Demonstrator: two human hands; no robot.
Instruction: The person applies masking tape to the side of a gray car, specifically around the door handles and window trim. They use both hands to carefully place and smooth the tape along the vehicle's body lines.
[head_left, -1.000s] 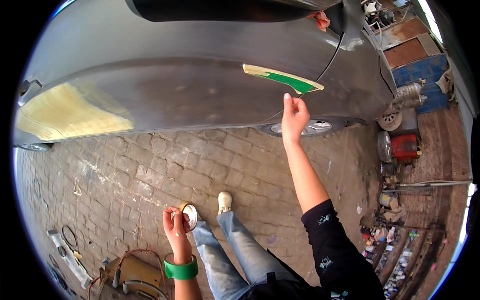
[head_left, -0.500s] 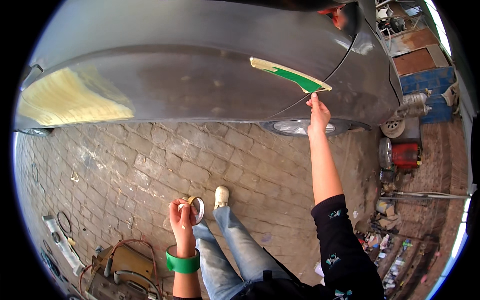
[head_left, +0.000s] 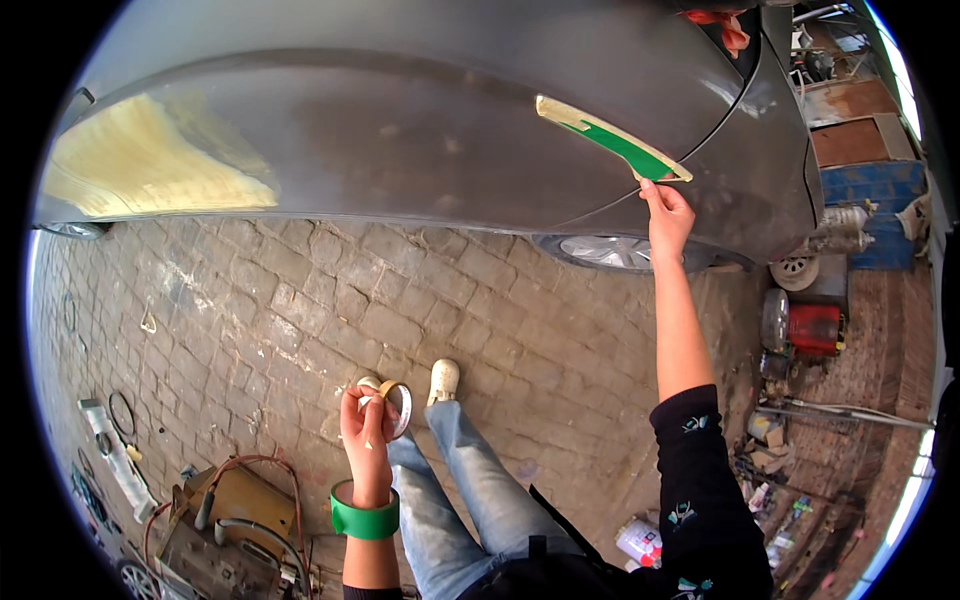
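Note:
In my left hand (head_left: 366, 430) I grip a roll of masking tape (head_left: 401, 408), held low in front of my legs with a small torn bit of tape by the fingers. Around my left wrist sits a wide roll of green tape (head_left: 366, 518). My right arm reaches out to the dark grey car (head_left: 400, 150). There the pinched fingers of my right hand (head_left: 668, 215) touch the lower edge of a long curved patch of green tape (head_left: 625, 150), bordered with yellowish masking tape (head_left: 610, 123). The fingertips cover the exact spot they hold.
A pale filler area (head_left: 150, 165) covers the car's left part. The front wheel (head_left: 605, 250) is below my right hand. A metal machine with cables (head_left: 240, 520) stands at lower left. Cans, a red container (head_left: 815, 328) and clutter line the right side of the paved floor (head_left: 290, 300).
The view has shifted, so the car and patch appear farther right and slightly higher. My right hand stays at the patch's lower edge. The left hand keeps hold of the tape roll.

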